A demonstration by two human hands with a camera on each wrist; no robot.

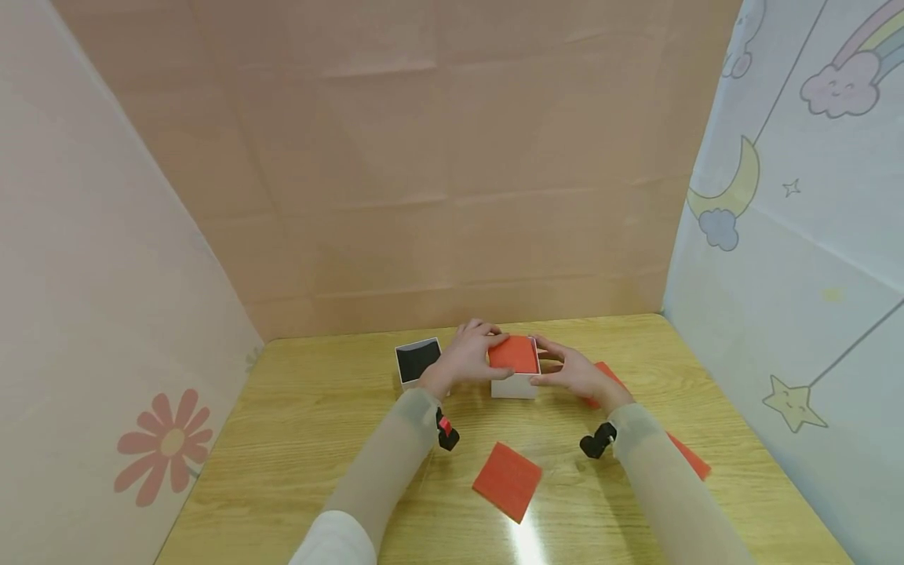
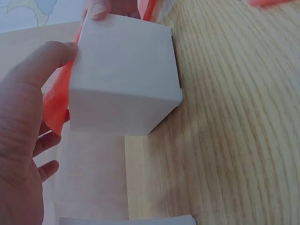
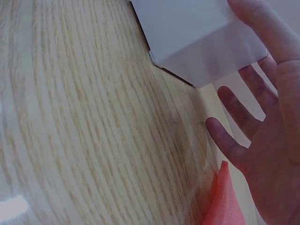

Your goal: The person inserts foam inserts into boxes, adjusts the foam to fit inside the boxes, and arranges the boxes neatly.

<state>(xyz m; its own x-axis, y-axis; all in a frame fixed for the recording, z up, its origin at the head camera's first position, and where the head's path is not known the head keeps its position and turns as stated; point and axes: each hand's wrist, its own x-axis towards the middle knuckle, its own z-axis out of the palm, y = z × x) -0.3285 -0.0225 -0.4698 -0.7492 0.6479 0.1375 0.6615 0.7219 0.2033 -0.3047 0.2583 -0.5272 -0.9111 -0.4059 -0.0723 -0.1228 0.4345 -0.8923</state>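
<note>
A white open-topped box [image 1: 514, 386] stands on the table between both hands. Over its opening lies a red square cloth-like sheet [image 1: 514, 355], whose edge sags beyond the box in the left wrist view [image 2: 57, 105]. My left hand [image 1: 466, 355] pinches that sheet at its left side, thumb on the near edge and fingers behind. From the right, my right hand [image 1: 575, 373] grips the white box, thumb on the near face and index finger behind; its other fingers spread apart from the wall [image 3: 211, 61]. The sheet hides the inside of the box.
A second white box [image 1: 418, 362] with a black inside stands left, partly behind my left hand. One red square sheet [image 1: 507, 481] lies flat in front. Further red sheets [image 1: 609, 378] lie at the right, partly under my right forearm. Fabric walls enclose the table.
</note>
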